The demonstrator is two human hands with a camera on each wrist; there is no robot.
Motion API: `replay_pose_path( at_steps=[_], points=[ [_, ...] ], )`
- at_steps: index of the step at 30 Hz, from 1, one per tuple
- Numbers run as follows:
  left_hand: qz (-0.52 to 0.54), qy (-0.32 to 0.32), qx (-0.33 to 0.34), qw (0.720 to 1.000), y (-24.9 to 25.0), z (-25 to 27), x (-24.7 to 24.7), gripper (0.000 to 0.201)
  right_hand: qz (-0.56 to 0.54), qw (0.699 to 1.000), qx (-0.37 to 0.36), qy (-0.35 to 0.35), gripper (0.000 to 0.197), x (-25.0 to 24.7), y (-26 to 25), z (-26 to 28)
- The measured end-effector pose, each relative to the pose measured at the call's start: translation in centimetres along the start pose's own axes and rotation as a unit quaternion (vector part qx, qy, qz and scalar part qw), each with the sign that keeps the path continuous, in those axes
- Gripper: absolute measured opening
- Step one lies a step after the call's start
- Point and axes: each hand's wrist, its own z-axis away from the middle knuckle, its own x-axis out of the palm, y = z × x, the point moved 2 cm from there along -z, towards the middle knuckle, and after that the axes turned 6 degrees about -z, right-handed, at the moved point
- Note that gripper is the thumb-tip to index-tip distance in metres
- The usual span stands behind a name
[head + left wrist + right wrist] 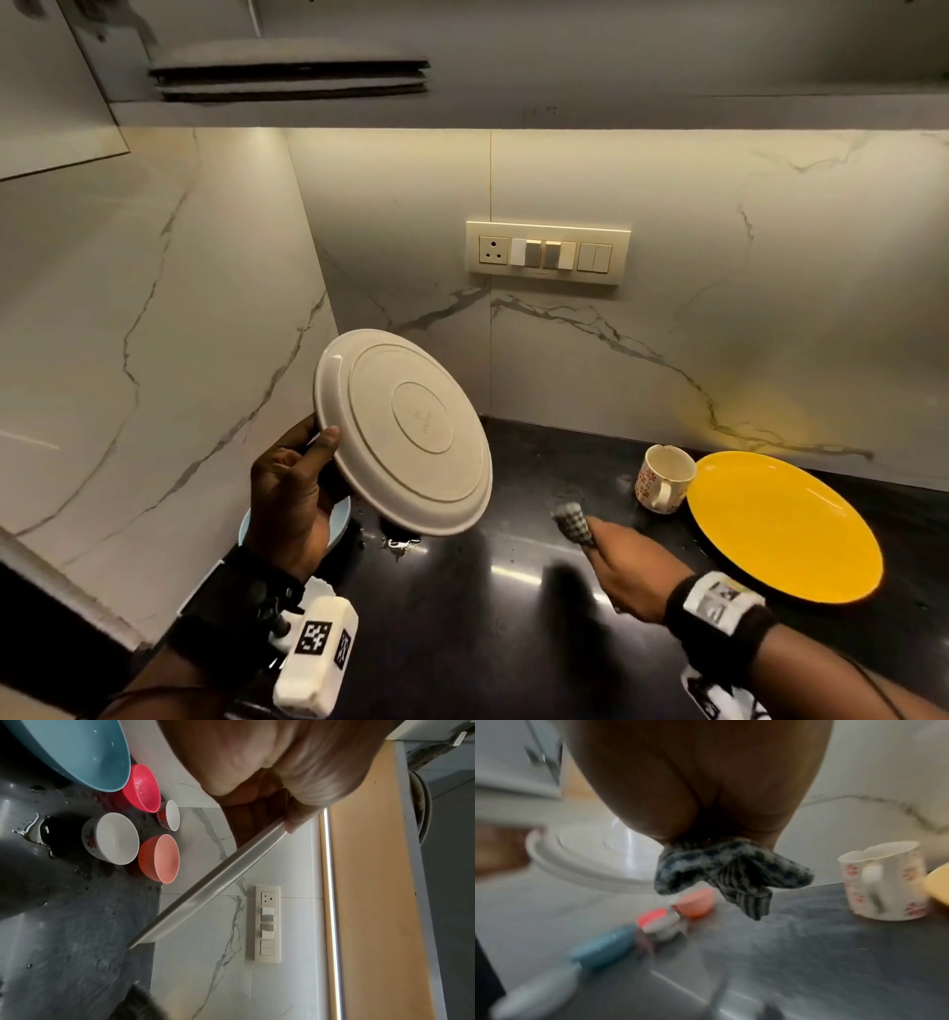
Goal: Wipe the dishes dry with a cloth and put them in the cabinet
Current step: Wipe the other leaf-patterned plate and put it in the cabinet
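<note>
My left hand grips a beige plate by its left rim, held tilted above the counter with its underside toward me. The left wrist view shows that plate edge-on under my thumb. My right hand pinches a bunched grey checked cloth low over the counter, to the right of the plate and apart from it. In the right wrist view the cloth hangs from my fingertips. A yellow plate and a floral mug stand on the counter at the right.
Several bowls stand in the left corner: a blue bowl, a red bowl, a white bowl, an orange bowl and a small cup. The black counter is wet. An open cabinet shelf overhead holds dark plates. A switch panel is on the wall.
</note>
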Motion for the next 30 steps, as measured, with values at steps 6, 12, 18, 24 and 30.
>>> replay_pose_path(
  at_steps=[6, 12, 18, 24, 30],
  points=[
    [0.01, -0.013, -0.01, 1.0, 0.6, 0.5, -0.4, 0.033, 0.187, 0.981, 0.011, -0.054, 0.067, 5.7, 4.6, 0.2],
    [0.005, -0.016, -0.003, 1.0, 1.8, 1.0, -0.6, 0.035, 0.218, 0.97, 0.024, -0.105, 0.085, 8.9, 5.7, 0.9],
    [0.03, -0.013, -0.008, 0.999, 3.4, 1.2, -0.9, 0.033, 0.143, 0.989, -0.04, -0.013, 0.096, 3.8, 1.6, 0.8],
    [0.061, -0.024, 0.005, 0.998, 6.3, 0.9, -1.7, 0.037, 0.125, 0.93, -0.286, 0.197, 0.096, -4.3, -8.3, 0.5],
    [0.114, -0.04, 0.0, 0.993, 10.2, 1.3, -2.5, 0.033, 0.269, 0.785, -0.483, 0.278, 0.063, -9.9, -13.3, -0.5]
  ],
)
